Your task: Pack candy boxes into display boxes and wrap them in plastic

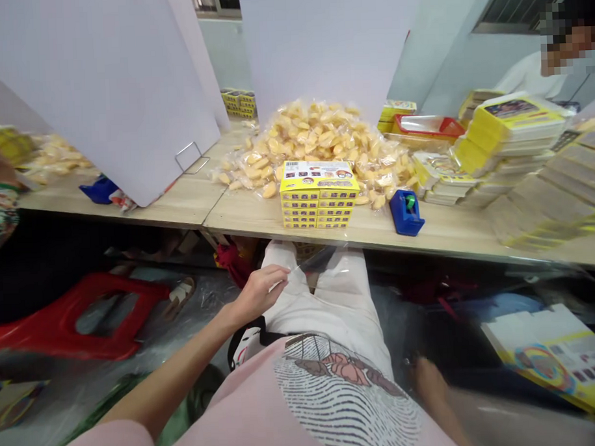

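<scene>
My left hand [263,289] is over my lap, thumb and fingers pinched together on the edge of a clear plastic bag [328,264]. The bag is hard to make out against my white trousers. My right hand [426,374] is low beside my right hip, smeared by motion, so its fingers and anything in them cannot be read. In front of me, a block of stacked yellow boxes [317,195] stands near the table's front edge. Right of it sits a blue tape dispenser [406,213] with green tape.
A heap of clear-wrapped yellow pieces [318,138] lies behind the boxes. Flat printed cartons [513,131] are piled at right, near a red tray [428,126] and another person [526,75]. White boards [102,80] rise at the back. A red stool [106,321] stands lower left.
</scene>
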The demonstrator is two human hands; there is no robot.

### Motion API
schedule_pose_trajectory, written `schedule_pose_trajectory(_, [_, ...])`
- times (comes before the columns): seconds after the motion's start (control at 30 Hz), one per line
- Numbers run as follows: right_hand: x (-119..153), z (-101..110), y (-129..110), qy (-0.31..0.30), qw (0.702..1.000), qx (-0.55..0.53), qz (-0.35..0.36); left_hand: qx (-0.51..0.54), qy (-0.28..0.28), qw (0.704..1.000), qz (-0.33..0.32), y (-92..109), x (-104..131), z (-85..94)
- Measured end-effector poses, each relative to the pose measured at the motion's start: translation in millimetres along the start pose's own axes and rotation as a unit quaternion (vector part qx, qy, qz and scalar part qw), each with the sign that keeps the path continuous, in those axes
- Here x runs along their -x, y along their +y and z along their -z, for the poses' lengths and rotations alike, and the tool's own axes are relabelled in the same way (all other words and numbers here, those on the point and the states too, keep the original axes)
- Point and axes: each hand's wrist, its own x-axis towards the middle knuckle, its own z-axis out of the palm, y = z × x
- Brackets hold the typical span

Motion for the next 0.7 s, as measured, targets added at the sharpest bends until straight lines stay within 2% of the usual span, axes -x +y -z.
schedule_pose_trajectory(0.07, [-15, -22, -8, 0.006, 1.000, 0.014, 0.002, 0.003, 0.008, 1.000, -0.001, 0, -1, 1.5])
schedule_pose_trajectory(0.13, [-37, -40, -26, -0.010, 1.000, 0.000, 0.020, 0.003, 0.009, 1.000, 0.000, 0, -1, 1.4])
schedule_pose_trajectory(0.27, [-77, -58, -76, -0.073, 0.987, -0.069, 0.123, 0.009, 0.008, 1.000, 0.011, 2, 0, 0.2])
schedule_pose_trajectory(0.37, [-94, -61, -100, -0.040, 0.976, -0.110, 0.185, 0.014, 0.009, 1.000, 0.022, 4, 0, 1.1])
schedule_pose_trajectory(0.47, [-109, -57, -107, -0.042, 0.966, -0.126, 0.223, 0.020, 0.017, 0.999, 0.027, 7, -2, 4.4])
schedule_pose_trajectory(0.7, [-147, -44, -116, -0.035, 0.968, -0.130, 0.211, 0.015, 0.035, 0.999, 0.022, 11, -16, 19.4])
